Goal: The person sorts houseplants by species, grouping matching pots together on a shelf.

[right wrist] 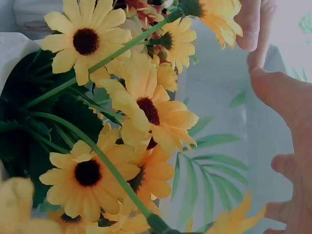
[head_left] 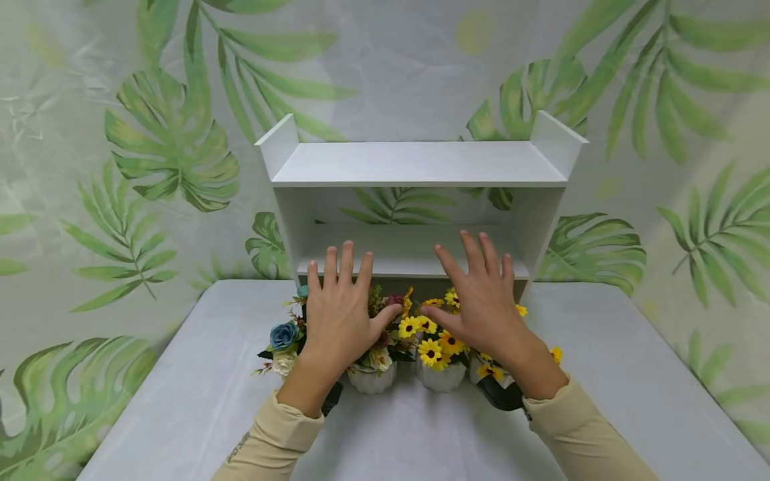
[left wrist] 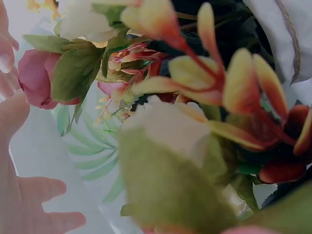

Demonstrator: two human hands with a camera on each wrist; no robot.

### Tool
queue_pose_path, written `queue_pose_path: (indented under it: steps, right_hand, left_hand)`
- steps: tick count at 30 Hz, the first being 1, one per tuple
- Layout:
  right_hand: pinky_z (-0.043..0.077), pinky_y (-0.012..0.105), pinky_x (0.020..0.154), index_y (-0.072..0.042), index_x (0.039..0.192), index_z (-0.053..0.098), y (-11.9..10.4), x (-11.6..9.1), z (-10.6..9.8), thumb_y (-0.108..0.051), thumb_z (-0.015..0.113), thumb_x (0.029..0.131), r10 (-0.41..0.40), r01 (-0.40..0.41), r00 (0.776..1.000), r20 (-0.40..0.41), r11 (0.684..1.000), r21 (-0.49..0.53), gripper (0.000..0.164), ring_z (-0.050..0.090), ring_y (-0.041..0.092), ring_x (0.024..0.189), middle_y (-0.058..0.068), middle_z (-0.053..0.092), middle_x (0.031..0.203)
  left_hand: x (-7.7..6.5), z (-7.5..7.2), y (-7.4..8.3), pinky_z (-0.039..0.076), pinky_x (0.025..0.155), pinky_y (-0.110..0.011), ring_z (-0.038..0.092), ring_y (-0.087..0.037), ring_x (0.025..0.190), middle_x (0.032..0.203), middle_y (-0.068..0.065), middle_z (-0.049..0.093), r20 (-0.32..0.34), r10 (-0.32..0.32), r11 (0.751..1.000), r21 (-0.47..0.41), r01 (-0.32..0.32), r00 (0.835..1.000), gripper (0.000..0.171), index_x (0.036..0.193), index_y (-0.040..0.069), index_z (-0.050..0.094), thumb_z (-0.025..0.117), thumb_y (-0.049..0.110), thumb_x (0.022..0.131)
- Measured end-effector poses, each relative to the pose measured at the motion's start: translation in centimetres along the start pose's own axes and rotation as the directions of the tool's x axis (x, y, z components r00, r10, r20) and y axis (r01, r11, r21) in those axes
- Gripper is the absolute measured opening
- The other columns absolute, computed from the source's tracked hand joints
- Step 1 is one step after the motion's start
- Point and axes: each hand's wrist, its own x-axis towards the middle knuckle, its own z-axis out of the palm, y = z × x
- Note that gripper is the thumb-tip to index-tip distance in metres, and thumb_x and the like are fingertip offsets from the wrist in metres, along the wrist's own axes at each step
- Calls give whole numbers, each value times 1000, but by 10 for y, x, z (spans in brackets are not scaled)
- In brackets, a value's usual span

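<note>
Both hands are spread above a row of potted artificial flowers, holding nothing. My left hand (head_left: 338,317), fingers straight, covers part of the pots with a blue rose (head_left: 284,336) and cream blooms (head_left: 380,359). In the left wrist view a pink flower (left wrist: 39,78) is close to the thumb. Over the yellow daisies (head_left: 430,351) is my right hand (head_left: 481,304), its fingers fanned out. The right wrist view shows a yellow daisy (right wrist: 87,173) beside that hand. Two white pots (head_left: 373,379) (head_left: 442,377) show between the wrists; others are partly hidden.
Behind the flowers stands a white shelf unit (head_left: 421,164) with a top board and a middle board (head_left: 415,250). A white cloth (head_left: 198,374) covers the table. The backdrop (head_left: 409,73) has a green leaf print. A black strap piece (head_left: 500,394) is under the right wrist.
</note>
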Motion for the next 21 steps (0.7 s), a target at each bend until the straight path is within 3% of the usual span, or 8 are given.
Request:
queue_pose_path:
  steps: [6,11,16,21]
  right_hand:
    - [16,74,113,-16,155,34,2,-2,1,-60,73,80,-12,12,1000,-10,1000,-1,95,9,46,152,22,16,164]
    - [31,65,113,-4,147,44,8,-1,1,-43,79,82,-46,51,986,-157,998,33,84,30,46,145,25,36,155]
    - [45,58,102,5,124,61,29,-5,-9,-16,79,84,9,64,920,-392,983,172,49,54,42,121,24,62,126]
    - [47,52,87,8,115,64,58,-6,-26,-5,74,85,132,0,864,-485,965,262,34,58,43,104,27,65,114]
  left_hand:
    - [-1,2,-1,27,118,-62,28,-39,149,164,-18,25,-7,6,1000,-24,-6,1000,93,156,16,32,48,77,88]
    - [-5,-2,-8,42,110,-56,42,-38,141,158,-19,37,-102,32,996,-78,-40,994,86,151,10,40,61,64,88]
    - [-14,-22,-24,52,99,-51,56,-36,127,141,-18,57,-263,80,976,-175,-129,961,60,134,4,59,75,39,87]
    - [-31,-45,-52,52,97,-52,59,-36,122,135,-19,61,-349,104,937,-280,-210,931,53,126,0,63,80,27,83]
